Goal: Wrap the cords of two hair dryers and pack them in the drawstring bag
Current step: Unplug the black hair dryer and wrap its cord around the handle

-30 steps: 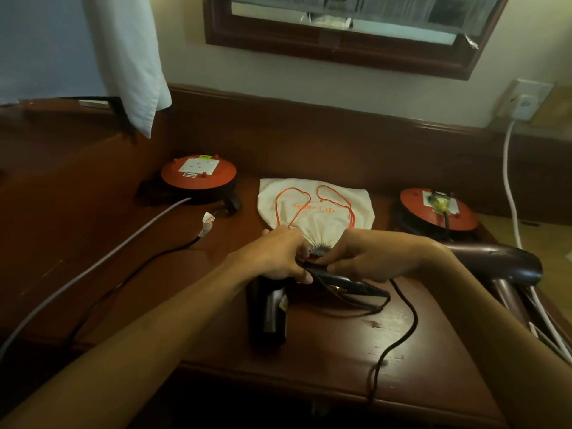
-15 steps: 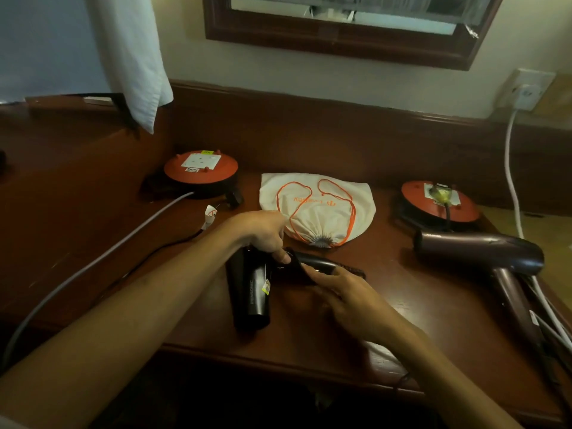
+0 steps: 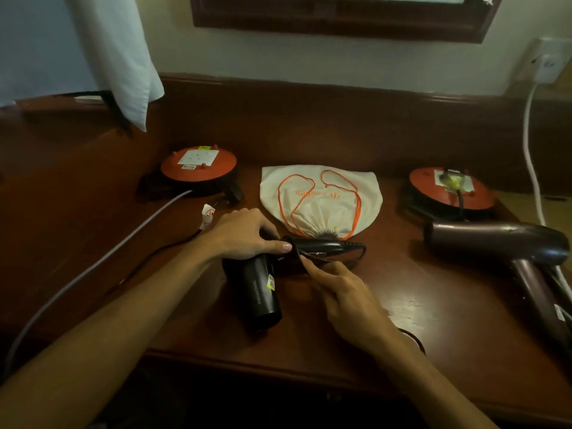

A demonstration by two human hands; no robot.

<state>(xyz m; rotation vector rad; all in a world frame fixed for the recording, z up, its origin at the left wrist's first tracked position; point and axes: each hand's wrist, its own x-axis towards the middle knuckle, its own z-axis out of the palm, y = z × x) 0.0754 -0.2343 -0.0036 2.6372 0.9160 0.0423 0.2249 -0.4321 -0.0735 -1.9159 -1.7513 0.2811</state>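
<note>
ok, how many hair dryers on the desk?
2. A black hair dryer at centre, gripped by the left hand; a purple hair dryer lying at the right edge. None visibly hidden.

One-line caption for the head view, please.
Left hand steadies the black hair dryer while right hand winds its cord round the handle.

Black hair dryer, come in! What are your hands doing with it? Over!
Left hand grips black hair dryer. Right hand pinches its cord at the handle. Drawstring bag cinched. Second dryer untouched.
</note>
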